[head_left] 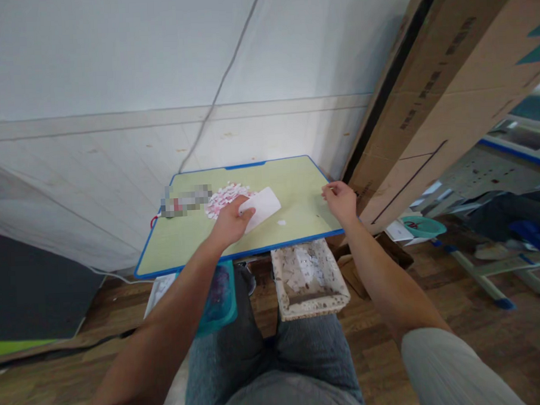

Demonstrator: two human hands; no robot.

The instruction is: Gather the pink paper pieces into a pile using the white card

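Note:
A white sheet of paper (pixel 265 206) is pinched between the thumb and fingers of my left hand (pixel 233 220), just over the small table. Behind and beside that hand lies a pile of small white and pink pieces (pixel 225 195). My right hand (pixel 343 202) is at the table's right edge, its thumb and fingertips drawn together. Whatever is between those fingertips, if anything, is too small to make out. One small white scrap (pixel 281 222) rests on the yellow-green tabletop (pixel 296 177), between my two hands.
A pale patterned basket (pixel 313 313) with white scraps inside and a teal plastic bin (pixel 230 306) are below the table's front edge, by my legs. A tall cardboard box (pixel 422 100) stands at the right. A blurred-out item (pixel 187 201) lies at the table's left. A grey cable (pixel 228 73) runs down the wall.

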